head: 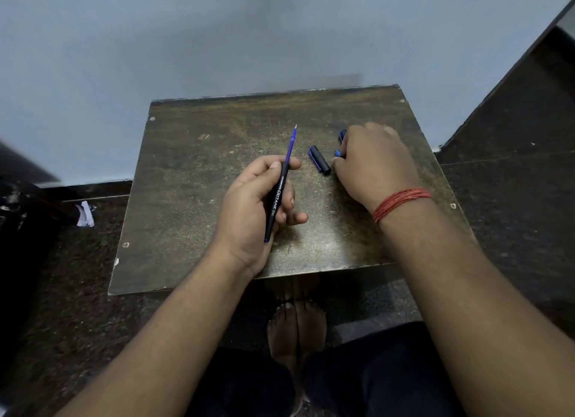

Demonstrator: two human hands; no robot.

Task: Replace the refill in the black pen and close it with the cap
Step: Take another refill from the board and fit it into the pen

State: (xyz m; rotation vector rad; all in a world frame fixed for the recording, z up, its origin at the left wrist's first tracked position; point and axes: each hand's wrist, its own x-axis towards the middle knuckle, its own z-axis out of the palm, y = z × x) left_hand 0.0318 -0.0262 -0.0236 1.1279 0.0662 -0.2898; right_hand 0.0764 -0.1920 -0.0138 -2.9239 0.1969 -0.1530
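Note:
My left hand [255, 205] grips the black pen barrel [276, 202], tilted with its open end away from me. A blue refill [291, 144] sticks out of that end, metal tip pointing to the far side. The black cap [320, 160] with a blue end lies on the wooden table [193, 174], just right of the pen. My right hand [373, 164] rests on the table beside the cap, its fingers curled over a small blue piece [341, 135] that is mostly hidden; another bit of blue [337, 153] shows at the fingertips.
The small table stands against a pale wall [217, 37], with dark speckled floor [62, 276] around it. A scrap of white paper [84, 214] lies on the floor at left. My bare feet [295, 323] are under the near edge. A dark step [513, 105] rises at right.

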